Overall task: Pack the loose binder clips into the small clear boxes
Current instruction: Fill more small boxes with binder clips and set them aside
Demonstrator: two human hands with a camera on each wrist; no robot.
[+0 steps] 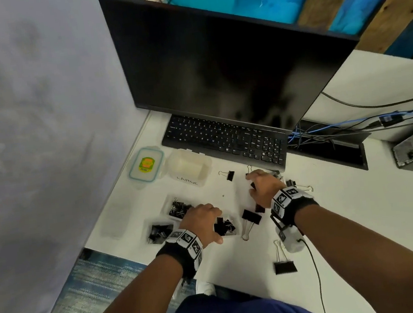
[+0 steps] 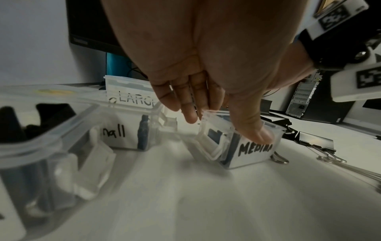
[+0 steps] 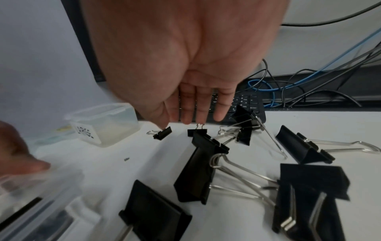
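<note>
L hand (image 1: 203, 222) hides part of medium box (image 2: 255, 151); near box (image 2: 47, 146) blurred.

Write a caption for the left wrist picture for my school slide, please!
Left hand holds the rim of the clear box marked MEDIUM, beside the boxes marked small and LARGE.

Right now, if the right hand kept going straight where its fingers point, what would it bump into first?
Probably the small binder clip on the desk just under the right hand fingertips; the keyboard lies further behind.
</note>
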